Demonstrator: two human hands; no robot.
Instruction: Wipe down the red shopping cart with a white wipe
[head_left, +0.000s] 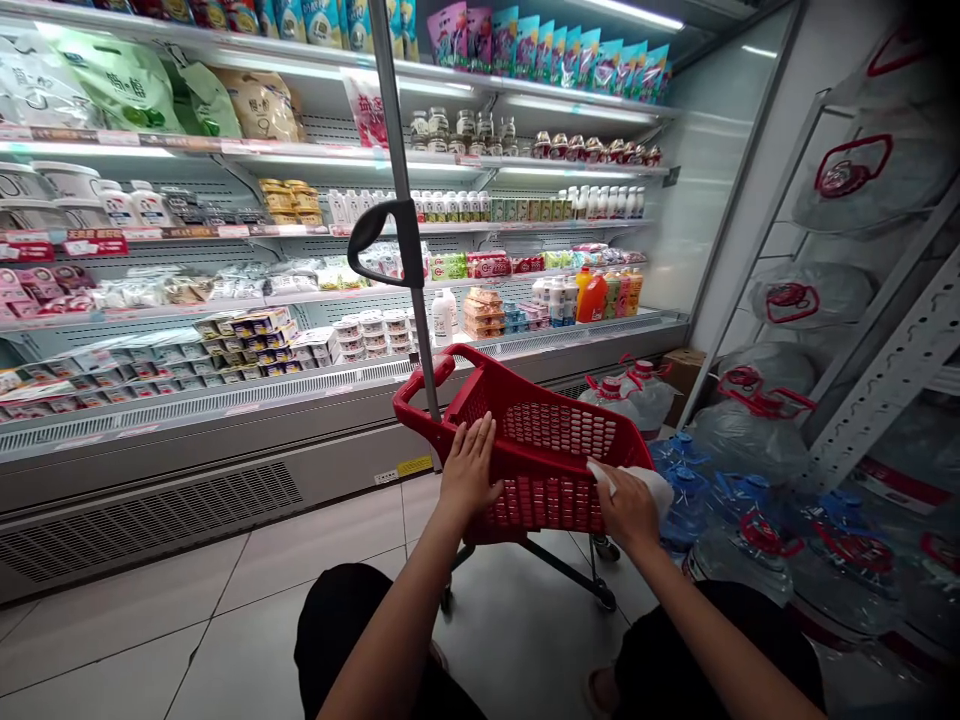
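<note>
A small red plastic shopping cart (517, 505) stands before me on a dark wheeled frame, its near side facing me. Flat against the side of the basket, close to the handle end, lies my left hand (471, 462) with its fingers stretched out. At the opposite end, my right hand (628, 505) grips a white cloth (654, 488) and presses it on the basket's rim. Part of the cloth is hidden under the fingers. From the handle end rises a tall grey pole (397, 130) with a black loop grip (379, 243).
An open refrigerated display (330, 395) with yogurts, bottles and bags on several shelves runs behind the cart. Large water jugs (750, 550) crowd the right, beside a metal rack (892, 370). A cardboard box (684, 368) sits in the back corner. Pale floor tiles (300, 620) spread below.
</note>
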